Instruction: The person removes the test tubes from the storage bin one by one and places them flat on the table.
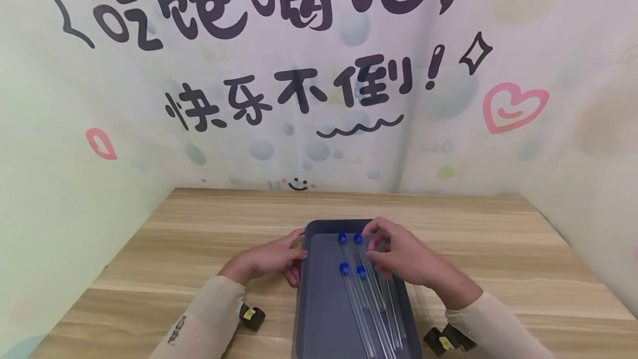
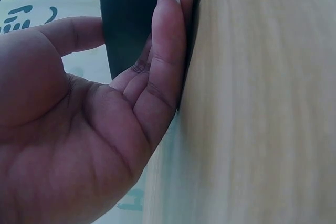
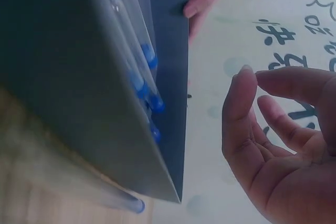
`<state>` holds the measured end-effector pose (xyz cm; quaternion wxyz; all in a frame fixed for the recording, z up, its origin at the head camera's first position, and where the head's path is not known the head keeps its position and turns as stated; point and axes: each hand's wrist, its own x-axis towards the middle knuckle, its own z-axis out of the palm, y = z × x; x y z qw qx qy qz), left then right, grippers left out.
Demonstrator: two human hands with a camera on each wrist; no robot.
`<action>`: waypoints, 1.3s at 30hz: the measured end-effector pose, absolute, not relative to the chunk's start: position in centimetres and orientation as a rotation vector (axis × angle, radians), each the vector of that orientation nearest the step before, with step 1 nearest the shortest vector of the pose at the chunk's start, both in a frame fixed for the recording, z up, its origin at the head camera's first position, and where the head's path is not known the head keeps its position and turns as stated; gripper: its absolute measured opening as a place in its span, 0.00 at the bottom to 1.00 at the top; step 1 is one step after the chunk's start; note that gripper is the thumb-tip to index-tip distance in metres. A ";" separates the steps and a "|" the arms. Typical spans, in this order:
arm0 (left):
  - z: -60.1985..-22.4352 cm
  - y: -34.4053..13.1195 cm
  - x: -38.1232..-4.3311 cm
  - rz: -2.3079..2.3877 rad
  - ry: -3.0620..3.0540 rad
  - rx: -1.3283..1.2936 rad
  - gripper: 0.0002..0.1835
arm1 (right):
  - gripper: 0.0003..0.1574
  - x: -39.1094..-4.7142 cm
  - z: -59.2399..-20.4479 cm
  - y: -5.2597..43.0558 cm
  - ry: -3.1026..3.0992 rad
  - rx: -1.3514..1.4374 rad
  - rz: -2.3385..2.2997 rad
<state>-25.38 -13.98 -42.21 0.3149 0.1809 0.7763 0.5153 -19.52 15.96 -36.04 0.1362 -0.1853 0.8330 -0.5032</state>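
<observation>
A dark grey rectangular tray lies on the wooden table. Inside it, several clear test tubes with blue caps lie lengthwise along the right half, caps toward the far end. My left hand holds the tray's left side, thumb over the rim and fingers against the outer wall. Over the tray's far right part hovers my right hand, fingers loosely bent, with nothing seen between them. In the right wrist view, thumb and fingers curve toward each other beside the tray, apart from the blue caps.
Outside the tray's right wall, another blue-capped tube lies on the wooden table. Black wrist mounts sit under both forearms. A white backdrop with black lettering stands behind the table, with pale walls at both sides.
</observation>
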 end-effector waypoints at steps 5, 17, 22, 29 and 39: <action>-42.1 -13.9 -25.3 1.356 2.048 0.481 0.37 | 0.16 -19.7 -36.2 15.1 2.404 -0.498 -1.409; -42.2 -14.1 -25.3 1.355 2.046 0.474 0.37 | 0.17 -20.4 -35.9 13.1 2.451 -0.480 -1.329; -42.3 -14.2 -25.3 1.361 2.045 0.467 0.37 | 0.19 -20.8 -36.7 12.3 2.473 -0.435 -1.248; -42.3 -14.2 -25.4 1.365 2.036 0.460 0.37 | 0.20 -21.4 -37.4 11.4 2.429 -0.454 -1.177; -42.0 -14.1 -25.1 1.374 2.030 0.472 0.37 | 0.23 -21.4 -38.1 10.2 2.417 -0.448 -1.139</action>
